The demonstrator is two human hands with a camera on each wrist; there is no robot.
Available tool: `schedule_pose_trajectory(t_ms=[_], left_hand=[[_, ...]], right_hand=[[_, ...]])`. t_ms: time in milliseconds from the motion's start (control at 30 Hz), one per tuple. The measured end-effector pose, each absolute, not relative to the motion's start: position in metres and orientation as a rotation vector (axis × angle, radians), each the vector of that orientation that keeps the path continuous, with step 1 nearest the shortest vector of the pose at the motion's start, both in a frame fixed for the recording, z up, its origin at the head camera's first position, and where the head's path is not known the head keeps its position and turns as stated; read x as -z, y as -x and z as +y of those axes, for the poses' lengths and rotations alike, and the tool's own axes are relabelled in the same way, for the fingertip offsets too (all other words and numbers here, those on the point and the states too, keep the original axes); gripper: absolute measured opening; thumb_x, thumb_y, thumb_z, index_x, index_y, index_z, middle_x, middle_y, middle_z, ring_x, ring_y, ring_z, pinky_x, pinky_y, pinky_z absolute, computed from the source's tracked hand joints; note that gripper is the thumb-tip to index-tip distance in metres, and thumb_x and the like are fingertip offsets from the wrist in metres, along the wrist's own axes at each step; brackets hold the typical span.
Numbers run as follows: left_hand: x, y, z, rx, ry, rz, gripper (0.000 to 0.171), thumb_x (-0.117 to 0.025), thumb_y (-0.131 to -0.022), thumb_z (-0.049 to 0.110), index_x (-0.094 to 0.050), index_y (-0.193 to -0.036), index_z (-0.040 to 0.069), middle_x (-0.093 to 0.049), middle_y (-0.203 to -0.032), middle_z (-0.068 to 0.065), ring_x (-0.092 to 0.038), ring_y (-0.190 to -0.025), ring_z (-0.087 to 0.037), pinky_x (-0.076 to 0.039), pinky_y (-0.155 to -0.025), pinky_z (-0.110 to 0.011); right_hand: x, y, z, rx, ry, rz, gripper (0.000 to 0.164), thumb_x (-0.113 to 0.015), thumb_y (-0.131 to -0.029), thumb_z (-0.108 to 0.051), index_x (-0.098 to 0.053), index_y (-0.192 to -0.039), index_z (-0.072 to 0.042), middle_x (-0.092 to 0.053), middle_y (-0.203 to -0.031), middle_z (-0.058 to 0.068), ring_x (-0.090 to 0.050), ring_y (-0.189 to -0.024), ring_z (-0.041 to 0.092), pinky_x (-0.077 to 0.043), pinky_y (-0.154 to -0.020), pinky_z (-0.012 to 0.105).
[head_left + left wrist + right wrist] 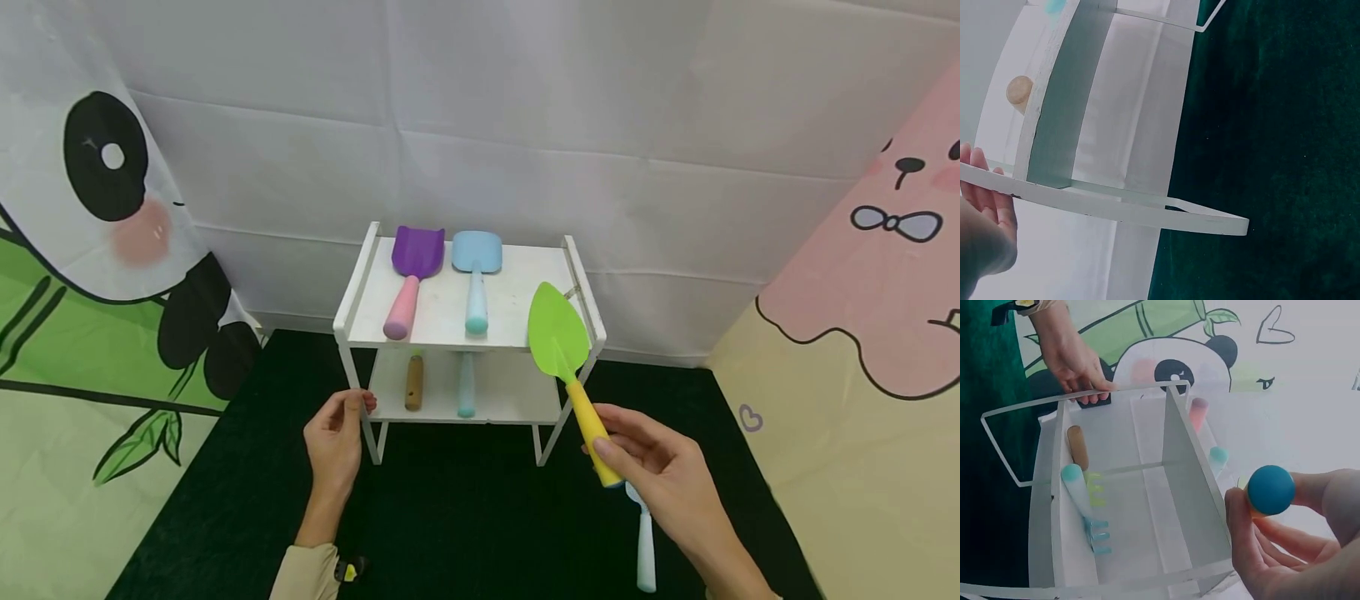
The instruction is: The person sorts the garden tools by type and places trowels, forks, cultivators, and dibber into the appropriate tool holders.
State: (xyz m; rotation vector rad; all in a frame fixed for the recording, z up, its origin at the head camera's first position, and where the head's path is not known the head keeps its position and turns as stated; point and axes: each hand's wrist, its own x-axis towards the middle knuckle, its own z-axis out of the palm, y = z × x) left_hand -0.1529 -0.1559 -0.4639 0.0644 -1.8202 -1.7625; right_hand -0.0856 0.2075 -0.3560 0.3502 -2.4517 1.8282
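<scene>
My right hand [656,467] pinches the yellow handle of a toy trowel [558,333] with a lime-green blade, raised before the right front of a white two-tier rack [525,321]. The blue butt of the trowel's handle [1271,489] faces the right wrist camera. At the rack's left side, my left hand [337,433] holds the white frame, its fingers [985,200] passing behind the bar. On the top shelf lie a purple shovel [418,252] with a pink handle and a light blue shovel [477,252].
The lower shelf bears a hand rake with a wooden handle [1077,449] and yellow-green tines, and a light blue fork [1079,490]. A pale-handled tool [646,550] lies on the dark green floor [465,517] at right. White cloth [525,167] hangs behind the rack.
</scene>
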Motion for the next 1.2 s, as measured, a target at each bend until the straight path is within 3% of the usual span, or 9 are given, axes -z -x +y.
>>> schedule_pose_trajectory(t_ms=[400,633,1033,1200], left_hand=[[0.465,0.155,-0.157,1.762,-0.052,-1.813,0.027,-0.053,-0.108,0.008,-0.067,-0.1,-0.013,-0.069,-0.091,0.01,-0.066,-0.086,-0.005,-0.053,-0.086,-0.015],[0.464,0.154,-0.156,1.768,-0.079,-1.821,0.028,-0.054,-0.108,0.01,-0.068,-0.1,-0.013,-0.07,-0.092,0.005,-0.066,-0.086,-0.007,-0.053,-0.086,-0.015],[0.482,0.163,-0.161,1.768,-0.079,-1.81,0.028,-0.053,-0.108,0.01,-0.068,-0.101,-0.012,-0.071,-0.093,0.003,-0.066,-0.087,-0.007,-0.053,-0.086,-0.015],[0.493,0.169,-0.167,1.758,-0.064,-1.802,0.027,-0.055,-0.107,0.011,-0.07,-0.101,-0.009,-0.072,-0.094,0.001,-0.068,-0.088,-0.008,-0.053,-0.085,-0.015]], right_hand=[[0.336,0.114,0.196,-1.78,-0.349,-2.458,0.037,-0.069,-0.1,-0.016,-0.064,-0.134,-0.004,-0.068,-0.121,0.016,-0.073,-0.099,0.018,-0.057,-0.088,0.023],[0.33,0.127,0.189,-1.733,-0.277,-2.512,0.04,-0.071,-0.1,-0.024,-0.065,-0.135,-0.007,-0.068,-0.124,0.013,-0.072,-0.103,0.015,-0.056,-0.089,0.022],[0.31,0.14,0.182,-1.529,-0.285,-2.547,0.04,-0.071,-0.099,-0.022,-0.065,-0.133,-0.001,-0.07,-0.122,0.018,-0.072,-0.105,0.03,-0.054,-0.087,0.017],[0.302,0.145,0.179,-1.411,-0.275,-2.597,0.04,-0.073,-0.098,-0.02,-0.066,-0.132,0.001,-0.071,-0.121,0.019,-0.073,-0.105,0.031,-0.056,-0.088,0.023]])
